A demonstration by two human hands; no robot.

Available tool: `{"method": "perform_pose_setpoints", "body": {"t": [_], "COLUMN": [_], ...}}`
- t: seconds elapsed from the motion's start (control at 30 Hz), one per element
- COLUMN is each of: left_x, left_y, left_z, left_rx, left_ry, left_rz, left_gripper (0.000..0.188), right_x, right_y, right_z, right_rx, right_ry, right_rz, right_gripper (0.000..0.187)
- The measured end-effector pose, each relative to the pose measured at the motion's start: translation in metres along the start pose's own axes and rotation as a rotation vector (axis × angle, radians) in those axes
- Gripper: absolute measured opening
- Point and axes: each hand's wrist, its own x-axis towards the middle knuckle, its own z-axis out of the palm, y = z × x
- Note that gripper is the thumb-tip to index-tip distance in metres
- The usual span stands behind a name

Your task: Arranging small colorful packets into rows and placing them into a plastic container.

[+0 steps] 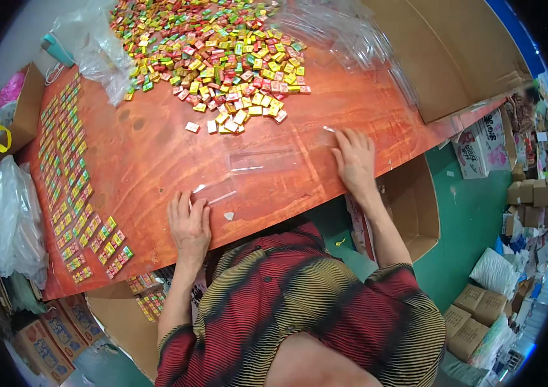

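My left hand (189, 224) rests at the table's near edge, fingers a little bent and apart. Its fingertips are beside a clear plastic piece (217, 192), perhaps touching it; I cannot tell. Another clear, flat plastic sleeve (264, 161) lies on the red table between my hands. To the right, my right hand (355, 161) hovers over or touches the tabletop, slightly blurred, with thumb and fingers spread. A small whitish strip (329, 129) shows at its fingertips. Beyond both hands lies a big heap of small yellow, red and green boxes (235, 77).
Rows of small boxes (67, 174) line the left of the red table (158, 142). Clear plastic sleeves (345, 32) are piled at the back right beside a large cardboard box (454, 51). A plastic bag (9, 219) hangs at the left edge. Open cartons (419, 209) stand below.
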Motion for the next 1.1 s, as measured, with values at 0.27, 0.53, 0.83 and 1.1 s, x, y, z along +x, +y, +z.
{"method": "perform_pose_setpoints", "body": {"t": [0.27, 0.53, 0.83, 1.1], "left_x": [0.018, 0.014, 0.016, 0.176], "left_y": [-0.018, -0.004, 0.000, -0.030], "left_z": [-0.002, 0.006, -0.014, 0.040], "left_rx": [-0.005, -0.048, -0.181, -0.082], "left_ry": [-0.032, -0.139, -0.046, 0.136], "left_rz": [-0.002, 0.059, 0.000, 0.139], "left_gripper": [0.023, 0.030, 0.032, 0.041], "right_x": [0.018, 0.013, 0.037, 0.121], "right_y": [0.010, -0.086, -0.070, -0.139], "right_z": [0.001, 0.031, 0.001, 0.084], "right_rx": [-0.147, 0.317, 0.459, 0.450], "right_ry": [-0.034, -0.358, -0.403, -0.182], "right_rz": [0.059, -0.400, -0.307, -0.416], "right_gripper": [0.037, 0.037, 0.040, 0.036]}}
